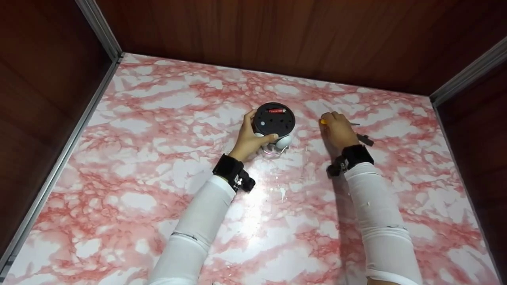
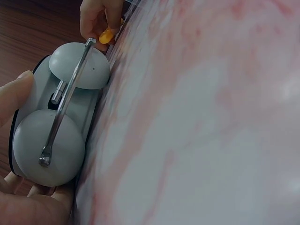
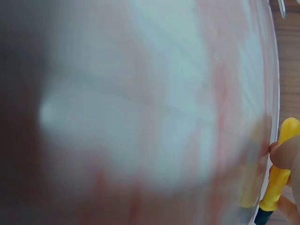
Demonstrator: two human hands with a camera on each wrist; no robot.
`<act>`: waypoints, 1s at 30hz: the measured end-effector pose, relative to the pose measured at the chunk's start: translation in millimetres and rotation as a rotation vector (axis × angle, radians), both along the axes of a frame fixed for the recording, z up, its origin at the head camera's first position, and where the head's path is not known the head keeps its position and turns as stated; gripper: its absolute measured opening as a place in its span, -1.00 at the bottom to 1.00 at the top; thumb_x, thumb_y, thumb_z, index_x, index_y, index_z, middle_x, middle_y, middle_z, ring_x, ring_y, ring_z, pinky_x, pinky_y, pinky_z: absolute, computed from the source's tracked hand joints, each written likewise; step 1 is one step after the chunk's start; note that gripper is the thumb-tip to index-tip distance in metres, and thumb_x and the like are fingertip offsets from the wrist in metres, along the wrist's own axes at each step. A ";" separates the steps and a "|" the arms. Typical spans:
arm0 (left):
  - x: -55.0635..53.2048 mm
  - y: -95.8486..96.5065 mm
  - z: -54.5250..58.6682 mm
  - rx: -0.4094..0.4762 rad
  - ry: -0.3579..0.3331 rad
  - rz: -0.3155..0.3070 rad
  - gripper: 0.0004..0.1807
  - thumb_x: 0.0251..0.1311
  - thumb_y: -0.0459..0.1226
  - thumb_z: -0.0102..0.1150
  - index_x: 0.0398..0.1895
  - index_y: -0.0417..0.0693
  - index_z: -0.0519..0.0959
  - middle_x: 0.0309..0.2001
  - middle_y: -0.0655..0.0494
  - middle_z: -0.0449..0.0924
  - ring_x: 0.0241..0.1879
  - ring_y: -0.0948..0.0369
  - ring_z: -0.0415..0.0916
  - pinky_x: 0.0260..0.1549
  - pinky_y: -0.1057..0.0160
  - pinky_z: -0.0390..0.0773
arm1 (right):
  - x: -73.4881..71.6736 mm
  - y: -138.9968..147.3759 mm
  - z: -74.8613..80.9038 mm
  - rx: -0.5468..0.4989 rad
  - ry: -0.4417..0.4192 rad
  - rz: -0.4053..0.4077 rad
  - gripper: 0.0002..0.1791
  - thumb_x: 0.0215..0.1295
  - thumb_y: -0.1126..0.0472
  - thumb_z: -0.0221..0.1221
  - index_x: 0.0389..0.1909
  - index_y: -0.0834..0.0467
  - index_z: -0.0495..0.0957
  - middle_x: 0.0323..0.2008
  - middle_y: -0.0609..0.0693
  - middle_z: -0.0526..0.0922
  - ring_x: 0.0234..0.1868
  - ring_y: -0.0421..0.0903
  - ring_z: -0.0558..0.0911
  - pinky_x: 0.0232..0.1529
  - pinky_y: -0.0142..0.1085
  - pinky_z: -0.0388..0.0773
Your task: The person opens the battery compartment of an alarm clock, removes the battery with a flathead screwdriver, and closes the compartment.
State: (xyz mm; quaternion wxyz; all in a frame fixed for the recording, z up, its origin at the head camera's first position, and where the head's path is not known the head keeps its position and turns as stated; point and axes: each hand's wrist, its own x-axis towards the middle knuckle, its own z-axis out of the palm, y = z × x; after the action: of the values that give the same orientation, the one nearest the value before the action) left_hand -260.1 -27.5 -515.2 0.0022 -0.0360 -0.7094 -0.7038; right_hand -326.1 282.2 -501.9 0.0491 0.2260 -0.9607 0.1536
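Note:
A twin-bell alarm clock [image 1: 274, 118] lies face down on the pink marbled tabletop [image 1: 158, 166], its black back up with a red battery [image 1: 276, 110] in the slot. My left hand [image 1: 253, 132] grips the clock's left side, thumb by the pale bells [image 2: 49, 145] and chrome handle [image 2: 65, 103]. To the clock's right, my right hand [image 1: 336, 128] lies on the table, fingers curled over a yellow-handled screwdriver [image 1: 324, 122]. A fingertip [image 3: 286, 154] presses the yellow handle [image 3: 279, 173], and the metal shaft [image 1: 354, 124] pokes out on the hand's right.
A small dark piece [image 1: 365, 139] lies just right of my right wrist. Dark wood walls [image 1: 277, 35] enclose the table at the back and both sides, with metal corner strips [image 1: 99, 27].

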 end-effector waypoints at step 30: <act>0.5 0.1 0.1 0.012 -0.044 0.004 0.11 -0.05 -0.34 0.60 0.54 0.01 0.09 0.40 -0.09 0.33 0.32 0.07 0.33 0.26 0.18 0.38 | -0.4 -5.3 -1.4 -0.047 0.000 0.035 -0.69 0.34 0.54 0.08 0.08 0.36 0.52 0.01 0.32 0.51 0.05 0.32 0.50 0.10 0.12 0.48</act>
State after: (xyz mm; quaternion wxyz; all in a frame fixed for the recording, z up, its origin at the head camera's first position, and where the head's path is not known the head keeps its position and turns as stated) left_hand -259.7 -27.4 -515.1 -0.0117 -0.0192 -0.7053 -0.7086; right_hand -326.4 276.9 -503.3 0.0517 0.2415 -0.9528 0.1767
